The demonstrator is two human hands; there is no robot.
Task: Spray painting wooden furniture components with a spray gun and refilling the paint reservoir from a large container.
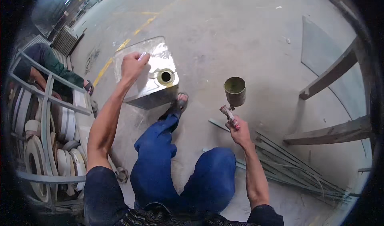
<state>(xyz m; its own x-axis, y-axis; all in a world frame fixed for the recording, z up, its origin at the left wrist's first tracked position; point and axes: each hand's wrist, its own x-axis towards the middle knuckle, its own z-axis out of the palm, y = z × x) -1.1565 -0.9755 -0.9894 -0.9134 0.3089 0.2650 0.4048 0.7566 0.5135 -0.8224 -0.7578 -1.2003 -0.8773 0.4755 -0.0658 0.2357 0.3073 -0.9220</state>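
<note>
The right hand (pixel 240 130) is clenched around the handle of a spray gun (pixel 228 115) with a cup (pixel 235 92) attached, above the floor (pixel 204 66). The gun is likely rigid and cup-heavy; hold by the handle. Beside the left foot (pixel 183 99), the square metal tin (pixel 161 52) is probably slick and dentable; support its edges. The left hand (pixel 135 66) curls over the tin; its hold is unclear.

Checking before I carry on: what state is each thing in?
Square silver metal can: mouth uncapped.
Round greenish metal cup: open-topped, contents unclear.
Red-stained metal spray gun: gripped by right hand.
Left hand: curled over the can, grip unclear.
Grey metal rack: loaded with pale round rolls.
Long thin greenish strips: lying on floor.
</note>
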